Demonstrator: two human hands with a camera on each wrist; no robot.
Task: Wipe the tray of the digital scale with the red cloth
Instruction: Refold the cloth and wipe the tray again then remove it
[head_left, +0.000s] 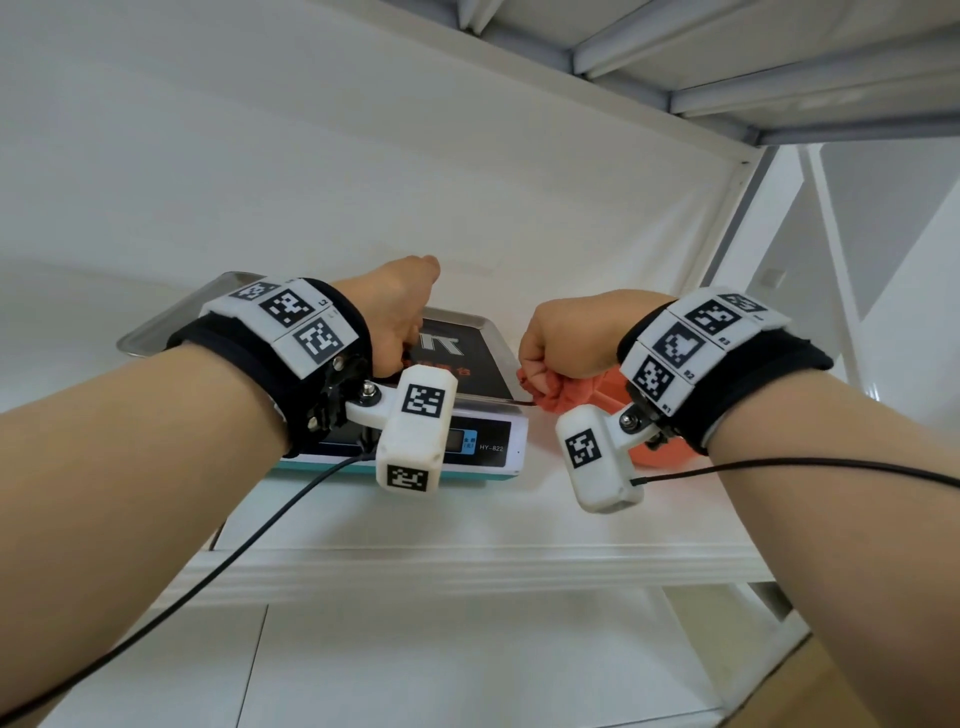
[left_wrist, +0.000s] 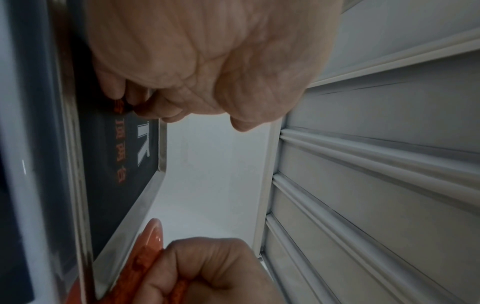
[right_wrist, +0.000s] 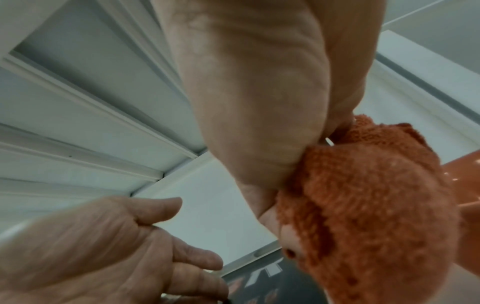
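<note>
The digital scale (head_left: 493, 441) stands on a white shelf, and its steel tray (head_left: 483, 325) carries a dark printed sheet (left_wrist: 103, 185). My right hand (head_left: 566, 338) grips the bunched red cloth (head_left: 558, 395) in a fist at the tray's front right corner. The right wrist view shows the cloth (right_wrist: 363, 205) bulging out of the fist (right_wrist: 259, 102). My left hand (head_left: 395, 312) is over the middle of the tray. Its bent fingers (left_wrist: 155, 111) touch the dark sheet, and the thumb points away. It holds nothing that I can see.
An orange glossy dish (head_left: 660, 454) sits right of the scale, close behind my right hand. The shelf's white back wall (head_left: 363, 182) and a ribbed shelf above (head_left: 727, 62) close the space in. A metal upright (head_left: 737, 218) stands at the right.
</note>
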